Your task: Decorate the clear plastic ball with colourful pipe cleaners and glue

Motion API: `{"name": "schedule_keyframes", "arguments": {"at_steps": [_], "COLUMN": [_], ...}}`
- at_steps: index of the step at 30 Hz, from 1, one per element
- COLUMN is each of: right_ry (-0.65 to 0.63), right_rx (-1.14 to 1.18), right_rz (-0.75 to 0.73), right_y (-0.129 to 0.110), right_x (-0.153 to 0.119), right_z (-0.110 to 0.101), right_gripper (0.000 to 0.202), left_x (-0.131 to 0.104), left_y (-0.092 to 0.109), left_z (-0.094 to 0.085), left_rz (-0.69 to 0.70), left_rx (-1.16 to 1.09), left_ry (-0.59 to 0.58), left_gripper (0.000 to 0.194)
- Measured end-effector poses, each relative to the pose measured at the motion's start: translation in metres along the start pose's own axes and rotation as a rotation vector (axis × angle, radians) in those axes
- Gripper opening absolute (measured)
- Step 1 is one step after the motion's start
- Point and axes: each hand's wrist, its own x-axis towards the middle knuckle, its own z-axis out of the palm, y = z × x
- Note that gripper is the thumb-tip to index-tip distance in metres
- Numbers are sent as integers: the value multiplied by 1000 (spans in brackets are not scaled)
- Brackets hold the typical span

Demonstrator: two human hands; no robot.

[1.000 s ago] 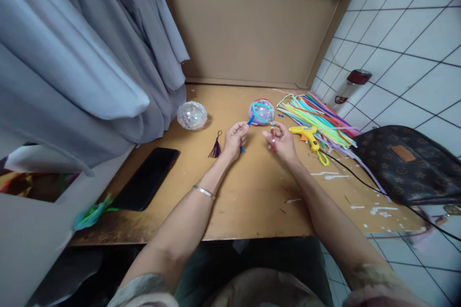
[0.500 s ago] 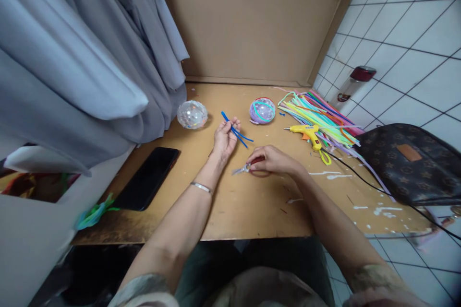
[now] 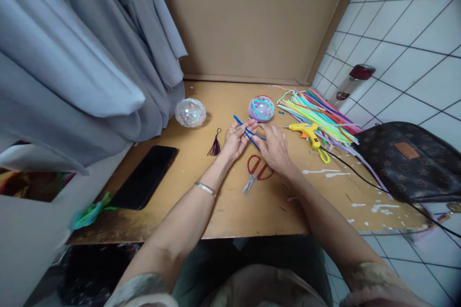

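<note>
Blue pipe cleaners (image 3: 252, 137) are pinched in the fingers of my left hand (image 3: 236, 140), over the middle of the wooden table. My right hand (image 3: 275, 146) has its fingers bent at the loose ends of the blue pieces; what its fingertips grip is too small to tell. Red-handled scissors (image 3: 254, 175) lie on the table below my hands. Beside my left wrist rests a dark purple tassel (image 3: 215, 145). Beyond my fingers sits a purple ball with coloured strips (image 3: 261, 108). A clear speckled ball (image 3: 190, 112) stands further left.
A yellow glue gun (image 3: 306, 133) and a pile of coloured pipe cleaners (image 3: 320, 115) lie at the right, near a brown bag (image 3: 414, 163). A black phone (image 3: 145, 176) lies left. The glue gun's cord crosses the right side. Cardboard (image 3: 245, 24) stands behind.
My right hand has let go of the scissors and moved up to the blue pieces. My left hand has shifted right with them, and the tassel now shows.
</note>
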Motion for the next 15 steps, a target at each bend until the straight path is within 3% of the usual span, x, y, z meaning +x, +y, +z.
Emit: {"name": "schedule_keyframes", "arguments": {"at_steps": [2, 5, 10, 15], "right_ry": [-143, -229, -179, -181], "right_rx": [-11, 9, 82, 191], "right_rz": [112, 186, 152, 147], "right_y": [2, 8, 20, 22], "right_x": [-2, -4, -2, 2], "right_z": [7, 17, 23, 19], "right_gripper": [45, 38, 27, 23], "left_x": [-2, -3, -2, 3], "left_y": [-3, -5, -4, -3], "left_z": [1, 0, -2, -5], "left_rz": [11, 40, 50, 109], "left_rx": [6, 15, 49, 122], "left_ry": [-7, -3, 10, 152], "left_gripper": [21, 24, 29, 30]}}
